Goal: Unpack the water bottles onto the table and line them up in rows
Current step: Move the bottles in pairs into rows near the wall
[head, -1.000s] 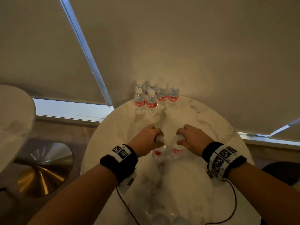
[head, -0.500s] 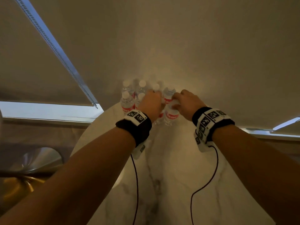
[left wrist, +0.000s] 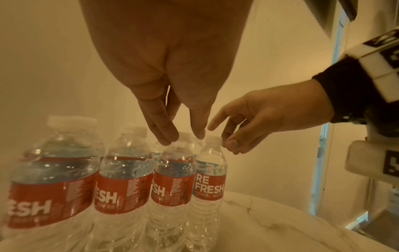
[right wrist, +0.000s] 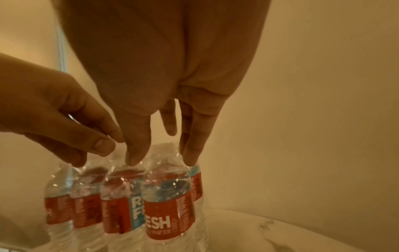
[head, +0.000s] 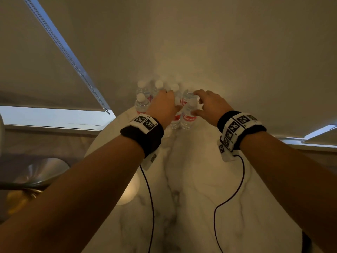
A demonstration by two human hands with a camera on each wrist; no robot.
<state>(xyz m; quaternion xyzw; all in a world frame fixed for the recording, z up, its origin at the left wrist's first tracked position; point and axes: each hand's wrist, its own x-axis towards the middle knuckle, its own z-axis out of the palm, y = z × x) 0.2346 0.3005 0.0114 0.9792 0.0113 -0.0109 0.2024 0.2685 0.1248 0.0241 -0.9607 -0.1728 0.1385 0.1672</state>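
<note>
Several clear water bottles with red labels (head: 141, 105) stand grouped at the far edge of the round marble table (head: 200, 179). My left hand (head: 164, 106) hovers over the front row; in the left wrist view its straight fingers (left wrist: 164, 134) point down around the cap of one standing bottle (left wrist: 172, 184). My right hand (head: 209, 106) is beside it, with thumb and fingers (right wrist: 192, 153) spread loosely at the neck of the end bottle (right wrist: 168, 204), the same bottle (head: 188, 115) standing in the head view. Neither hand lifts anything.
Closed roller blinds (head: 218, 52) hang just behind the bottles, with a bead chain (head: 73, 59) at the left. Two thin cables (head: 151, 207) trail over the tabletop from my wristbands. A brass table base (head: 36, 176) stands on the floor to the left.
Both hands carried one bottle each from mid-table to the far edge and stood them beside the group. Their fingers have since loosened from the caps.
</note>
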